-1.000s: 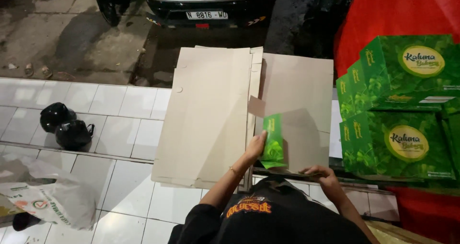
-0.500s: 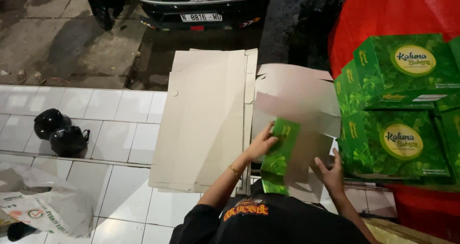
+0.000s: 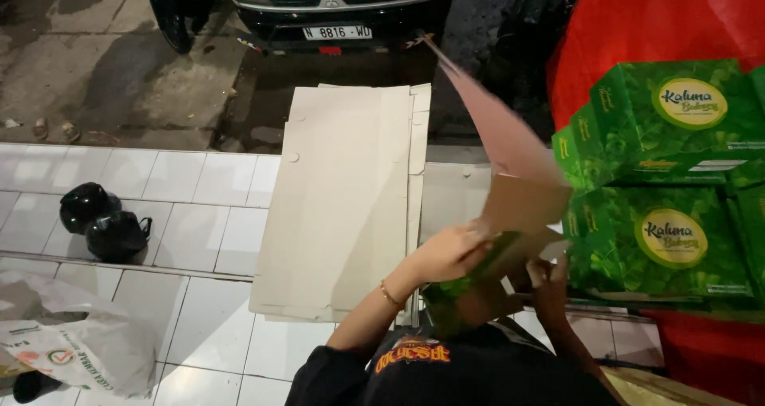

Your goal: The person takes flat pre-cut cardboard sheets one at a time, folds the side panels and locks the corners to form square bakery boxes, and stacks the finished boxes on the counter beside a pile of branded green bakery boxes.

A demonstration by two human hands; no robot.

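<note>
I hold a flat cardboard box blank (image 3: 510, 147), brown inside and green with leaf print outside, tilted up on edge in front of me. My left hand (image 3: 448, 251) grips a folded green flap near its lower middle. My right hand (image 3: 550, 282) grips the lower right corner flap, partly hidden behind the cardboard. Just left of my hands a stack of flat brown blanks (image 3: 343, 199) lies on the white tiled floor.
Finished green boxes (image 3: 669, 175) are stacked at the right against a red cloth (image 3: 637, 23). A parked car (image 3: 335, 0) stands ahead past the tiles. Two black round objects (image 3: 103, 223) and a white plastic bag (image 3: 80, 350) lie at the left.
The blank lay flat on the pile a second ago. Both hands have since lifted it upright and bent its flaps, with the green side turning towards me.
</note>
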